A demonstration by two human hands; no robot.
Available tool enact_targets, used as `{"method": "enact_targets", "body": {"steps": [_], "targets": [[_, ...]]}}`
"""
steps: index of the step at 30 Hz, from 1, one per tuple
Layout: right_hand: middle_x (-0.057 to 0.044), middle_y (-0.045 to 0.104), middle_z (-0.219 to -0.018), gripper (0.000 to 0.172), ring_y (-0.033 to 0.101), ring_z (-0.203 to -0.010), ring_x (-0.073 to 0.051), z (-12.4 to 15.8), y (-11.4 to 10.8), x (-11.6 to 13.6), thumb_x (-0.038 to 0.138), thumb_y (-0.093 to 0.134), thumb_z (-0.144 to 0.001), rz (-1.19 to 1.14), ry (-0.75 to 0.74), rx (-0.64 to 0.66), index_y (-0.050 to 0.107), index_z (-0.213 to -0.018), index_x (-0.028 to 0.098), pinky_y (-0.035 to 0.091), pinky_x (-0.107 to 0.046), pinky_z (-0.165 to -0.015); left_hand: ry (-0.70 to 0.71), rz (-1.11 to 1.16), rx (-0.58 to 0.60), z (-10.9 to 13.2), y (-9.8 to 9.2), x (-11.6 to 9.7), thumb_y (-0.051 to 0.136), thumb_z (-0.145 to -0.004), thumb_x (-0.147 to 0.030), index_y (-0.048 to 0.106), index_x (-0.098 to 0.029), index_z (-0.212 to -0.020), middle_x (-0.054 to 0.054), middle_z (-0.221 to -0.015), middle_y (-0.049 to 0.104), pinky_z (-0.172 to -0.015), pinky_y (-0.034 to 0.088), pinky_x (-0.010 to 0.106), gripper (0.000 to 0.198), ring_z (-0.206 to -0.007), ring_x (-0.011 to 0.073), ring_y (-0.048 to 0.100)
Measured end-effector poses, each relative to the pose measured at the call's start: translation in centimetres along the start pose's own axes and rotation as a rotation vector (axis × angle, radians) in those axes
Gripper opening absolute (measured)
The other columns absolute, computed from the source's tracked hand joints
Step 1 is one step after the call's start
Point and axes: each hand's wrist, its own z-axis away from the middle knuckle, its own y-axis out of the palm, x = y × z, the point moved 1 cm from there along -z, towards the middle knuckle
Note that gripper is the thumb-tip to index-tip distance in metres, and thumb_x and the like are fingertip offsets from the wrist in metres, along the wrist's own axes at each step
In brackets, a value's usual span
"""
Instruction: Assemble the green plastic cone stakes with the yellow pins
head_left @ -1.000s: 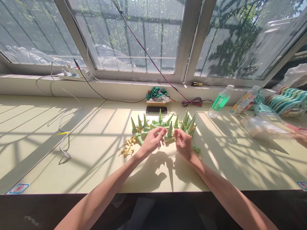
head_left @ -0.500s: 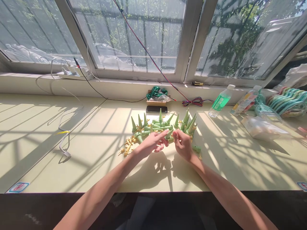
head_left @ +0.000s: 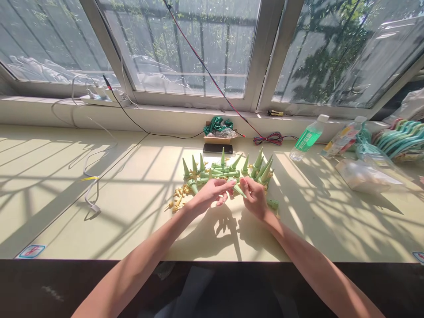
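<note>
A green plastic cone-shaped piece [head_left: 239, 190] is pinched in my left hand [head_left: 213, 192], its point tilted down and to the right. Close beside it, my right hand [head_left: 255, 195] has thumb and fingers pressed together. Whatever those right fingers hold is too small or hidden to make out. Behind both hands stand several upright green cones [head_left: 223, 158], with green tubular pieces [head_left: 218, 174] lying among them. Small yellow pieces [head_left: 179, 197] are heaped to the left of my left hand. One short green piece [head_left: 273, 203] lies just right of my right wrist.
A black phone [head_left: 217, 148] lies behind the cones, before a small box [head_left: 217, 139] of green material. To the right are a bottle with a green label [head_left: 306, 139], a second bottle [head_left: 344, 137], a plastic bag [head_left: 362, 176] and teal hangers [head_left: 397, 139]. A white cable [head_left: 86, 179] trails at left.
The green cone between my hands has tipped from pointing up to pointing down and right. Both hands stay nearly in place; the view has shifted slightly.
</note>
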Motion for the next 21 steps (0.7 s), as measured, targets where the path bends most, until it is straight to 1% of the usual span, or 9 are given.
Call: {"method": "enact_targets", "body": {"steps": [3,5,6,8,12,14,16,19,21], "targets": [[0.005,0.033,-0.055,0.045,0.03,-0.05,-0.011,0.03,0.03,-0.05,0.044,0.035,-0.103,0.009,0.005,-0.004,0.032,-0.063,0.022,0.026,-0.026,-0.051,0.059,-0.094,-0.067,0.15,0.15,-0.18,0.075,-0.077,-0.054,0.052,-0.016,-0.066,-0.001,-0.057,0.053,-0.041,0.028,0.021,0.046,-0.043,0.0063,0.041],[0.005,0.033,-0.055,0.045,0.03,-0.05,-0.011,0.07,0.05,-0.13,0.043,0.036,-0.103,0.008,0.002,-0.009,0.032,-0.063,0.022,0.027,-0.026,-0.051,0.078,-0.174,-0.117,0.25,0.29,-0.27,0.075,-0.077,-0.053,0.05,-0.018,-0.07,-0.005,-0.05,0.046,-0.041,0.028,0.021,0.044,-0.041,0.0066,0.039],[0.005,0.033,-0.055,0.045,0.03,-0.05,-0.011,0.08,0.06,-0.17,0.042,0.036,-0.103,0.007,0.0,-0.01,0.032,-0.063,0.022,0.027,-0.026,-0.051,0.091,-0.222,-0.148,0.29,0.34,-0.29,0.075,-0.076,-0.053,0.053,-0.018,-0.075,-0.006,-0.05,0.046,-0.041,0.028,0.021,0.042,-0.041,0.0069,0.04],[0.005,0.033,-0.055,0.045,0.031,-0.05,-0.011,0.12,0.08,-0.25,0.042,0.036,-0.103,0.005,-0.002,-0.01,0.031,-0.063,0.022,0.026,-0.026,-0.05,0.151,-0.329,-0.209,0.32,0.35,-0.28,0.075,-0.076,-0.051,0.057,-0.017,-0.087,-0.005,-0.058,0.052,-0.042,0.033,0.021,0.041,-0.046,0.0085,0.045],[0.005,0.033,-0.055,0.045,0.03,-0.049,-0.01,0.17,0.13,-0.36,0.041,0.037,-0.103,-0.011,-0.004,-0.005,0.031,-0.063,0.022,0.026,-0.025,-0.05,0.4,-0.556,-0.256,0.28,0.23,-0.09,0.073,-0.079,-0.042,0.059,-0.017,-0.098,0.002,-0.084,0.063,-0.051,0.045,0.023,0.034,-0.06,0.0114,0.057],[0.005,0.034,-0.055,0.044,0.03,-0.049,-0.01,0.19,0.14,-0.36,0.041,0.038,-0.103,-0.022,-0.003,-0.002,0.032,-0.064,0.022,0.026,-0.025,-0.049,0.503,-0.635,-0.266,0.28,0.2,0.06,0.07,-0.082,-0.034,0.058,-0.017,-0.101,0.004,-0.091,0.062,-0.052,0.048,0.023,0.029,-0.063,0.0112,0.058],[0.004,0.036,-0.056,0.043,0.031,-0.049,-0.01,0.2,0.13,-0.32,0.04,0.038,-0.103,-0.034,0.001,0.0,0.033,-0.064,0.022,0.027,-0.025,-0.049,0.596,-0.689,-0.266,0.28,0.2,0.23,0.067,-0.084,-0.029,0.056,-0.017,-0.102,0.004,-0.093,0.059,-0.05,0.047,0.022,0.025,-0.062,0.0101,0.058],[0.004,0.037,-0.056,0.043,0.033,-0.049,-0.01,0.16,0.09,-0.21,0.039,0.038,-0.103,-0.048,0.009,0.008,0.035,-0.065,0.021,0.028,-0.025,-0.05,0.739,-0.745,-0.244,0.24,0.23,0.5,0.064,-0.087,-0.024,0.054,-0.017,-0.104,0.005,-0.099,0.056,-0.051,0.047,0.021,0.021,-0.06,0.0079,0.057],[0.004,0.038,-0.056,0.042,0.034,-0.049,-0.01,0.15,0.06,-0.15,0.038,0.038,-0.103,-0.049,0.012,0.008,0.035,-0.065,0.021,0.028,-0.025,-0.05,0.8,-0.772,-0.234,0.17,0.21,0.68,0.063,-0.088,-0.022,0.053,-0.017,-0.106,0.006,-0.103,0.054,-0.053,0.048,0.022,0.021,-0.06,0.0072,0.058]]}}
